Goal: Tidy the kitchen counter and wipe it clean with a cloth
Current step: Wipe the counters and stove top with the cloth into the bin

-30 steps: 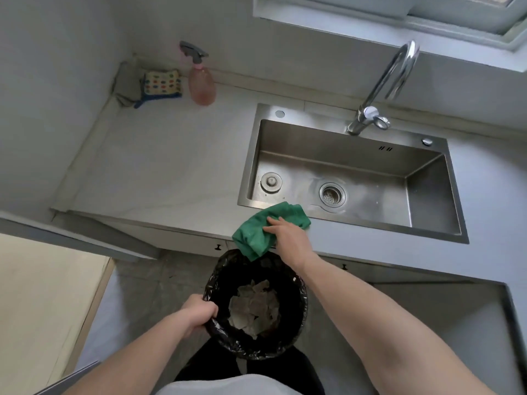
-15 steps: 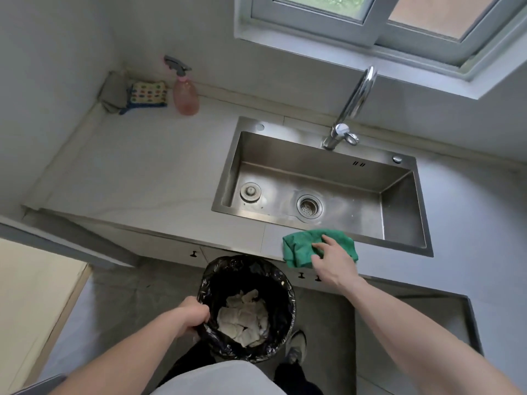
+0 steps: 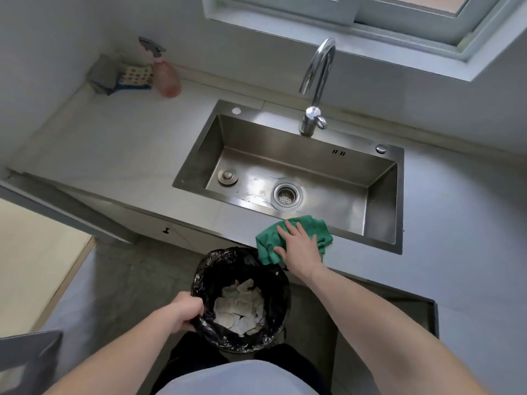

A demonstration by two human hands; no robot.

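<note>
A green cloth [image 3: 320, 230] lies on the counter strip [image 3: 236, 218] in front of the sink, at the front edge. My right hand [image 3: 299, 246] presses flat on it, fingers spread, palm down. My left hand [image 3: 186, 310] grips the left rim of a bin lined with a black bag [image 3: 273, 280], held just below the counter edge. Crumpled white paper scraps [image 3: 239, 306] lie inside the bin. The cloth's lower left corner hangs over the counter edge above the bin.
A steel sink [image 3: 382, 201] with a tall faucet [image 3: 313, 89] fills the counter's middle. A pink spray bottle [image 3: 166, 78], a dotted sponge [image 3: 137, 75] and a grey cloth [image 3: 102, 72] sit in the back left corner. A window is above.
My right hand has slid the green cloth right along the front strip, then back toward the bin. The left hand keeps its hold on the bin.
</note>
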